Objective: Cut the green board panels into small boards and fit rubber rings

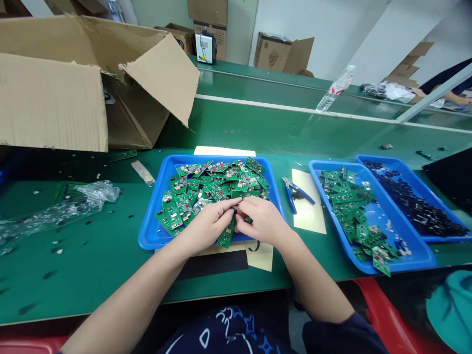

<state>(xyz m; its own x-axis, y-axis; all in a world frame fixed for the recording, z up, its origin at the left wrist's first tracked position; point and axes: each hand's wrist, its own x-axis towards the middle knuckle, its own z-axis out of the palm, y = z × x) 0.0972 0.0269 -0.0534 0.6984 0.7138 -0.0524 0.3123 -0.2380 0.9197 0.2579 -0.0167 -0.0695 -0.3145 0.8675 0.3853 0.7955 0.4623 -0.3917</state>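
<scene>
Both hands meet over the front part of a blue tray (149,231) heaped with green circuit boards (217,189). Between them is one circuit board (226,236), tilted, its lower end sticking out toward me. My left hand (212,219) is closed, thumb and forefinger pinching the upper part of that board. My right hand (261,219) is closed as well, fingertips curled against the board's right side. The fingers cover the board's top end, and whatever small part they touch there is hidden.
Blue-handled cutters (291,194) lie right of the tray on a yellow sheet (311,216). Beyond stand a second blue tray (413,265) of boards and a third tray (405,172) of black parts. A large cardboard box (51,103) and plastic wrap (84,196) occupy the left.
</scene>
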